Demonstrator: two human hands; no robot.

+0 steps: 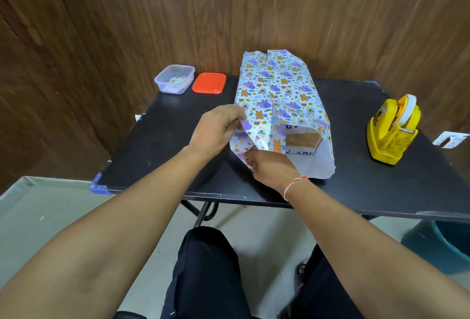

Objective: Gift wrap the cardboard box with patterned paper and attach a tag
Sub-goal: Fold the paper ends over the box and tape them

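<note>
Box: brown cardboard box (pixel 302 142) lies on the black table (pixel 178 125), sleeved in white animal-print wrapping paper (pixel 277 89); near end uncovered.
Left hand (pixel 216 129): pinches the paper's upper left corner.
Right hand (pixel 269 166): fingers curled, gripping the lower left flap.
Risk: uneven pull likely tears or skews the fold; box may slide inside the sleeve.
Writing: blue letters "AD…" on the box, remainder hidden.
Tape: yellow plastic tape dispenser (pixel 393 130) stands well apart, right.

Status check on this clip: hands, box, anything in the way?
Left hand and right hand pinching near-end paper fold. Cardboard box wrapped lengthwise, near end open. Tape dispenser far right, nothing obstructing.
</note>
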